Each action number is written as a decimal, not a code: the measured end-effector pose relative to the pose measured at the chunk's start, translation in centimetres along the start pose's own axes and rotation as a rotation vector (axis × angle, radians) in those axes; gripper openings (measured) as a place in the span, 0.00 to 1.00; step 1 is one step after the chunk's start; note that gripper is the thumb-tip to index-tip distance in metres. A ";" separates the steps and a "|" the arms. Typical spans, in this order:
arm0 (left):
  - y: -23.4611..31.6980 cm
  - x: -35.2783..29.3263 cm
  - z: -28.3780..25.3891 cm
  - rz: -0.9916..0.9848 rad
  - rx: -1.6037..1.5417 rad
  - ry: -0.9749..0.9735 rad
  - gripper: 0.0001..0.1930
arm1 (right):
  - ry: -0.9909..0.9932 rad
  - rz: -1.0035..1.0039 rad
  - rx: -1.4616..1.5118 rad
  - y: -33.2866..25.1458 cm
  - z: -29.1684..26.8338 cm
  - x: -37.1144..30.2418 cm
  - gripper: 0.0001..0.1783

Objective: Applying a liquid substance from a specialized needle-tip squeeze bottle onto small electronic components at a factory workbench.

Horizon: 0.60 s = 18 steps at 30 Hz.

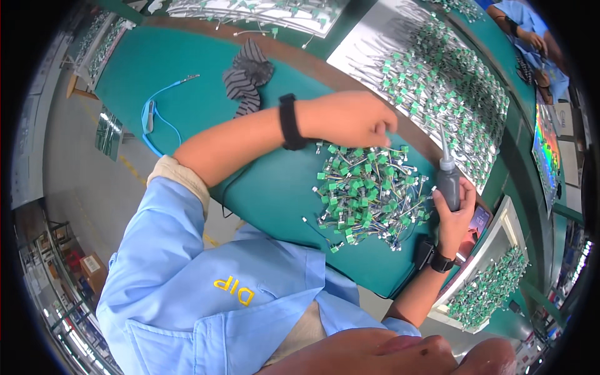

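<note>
My left hand [359, 122], with a black band on its wrist, reaches across above a heap of green connectors with short wires [365, 187] on the green tabletop. Its fingers are curled and pressed together at the far edge of the heap. What they pinch, if anything, is too small to make out. To the right of the heap, my right hand [456, 215] is wrapped round a dark grey squeeze bottle [448, 181]. The bottle stands upright, its pale thin nozzle pointing away from me. One wired connector [319, 234] lies at the heap's near left edge.
Beyond the heap, a white board [356, 53] carries many green connectors. A tray [515, 231] of more connectors stands at right, beside a phone [480, 219]. A striped cloth [247, 75] and a blue cord with a clip [150, 115] lie at left. Another person [531, 37] works at far right.
</note>
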<state>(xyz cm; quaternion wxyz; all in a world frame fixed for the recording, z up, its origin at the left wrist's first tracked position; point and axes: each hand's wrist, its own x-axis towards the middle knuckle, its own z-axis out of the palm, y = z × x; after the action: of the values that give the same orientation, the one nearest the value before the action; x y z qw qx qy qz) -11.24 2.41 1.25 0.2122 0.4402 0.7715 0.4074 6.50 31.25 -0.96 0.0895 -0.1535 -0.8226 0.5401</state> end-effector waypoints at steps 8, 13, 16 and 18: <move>0.7 3.0 0.2 0.017 0.091 -0.098 0.13 | 0.020 -0.018 0.248 -0.4 0.1 -0.6 0.34; 0.7 0.5 -0.6 -0.029 -0.645 0.006 0.16 | 0.014 -0.021 0.196 -0.2 -0.2 -0.7 0.33; 1.3 -1.5 0.1 -0.114 -1.337 -0.218 0.21 | 0.019 -0.044 0.341 -0.3 -0.2 -0.2 0.32; 2.4 -2.5 0.5 -0.133 -1.358 -0.213 0.23 | -0.039 -0.064 0.611 -0.7 -0.2 0.3 0.31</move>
<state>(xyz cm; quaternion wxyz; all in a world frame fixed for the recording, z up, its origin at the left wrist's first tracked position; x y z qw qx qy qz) -8.38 1.20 2.86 0.5401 0.1992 0.3457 0.7410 6.22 31.28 -0.24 0.1328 -0.0830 -0.6280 0.7623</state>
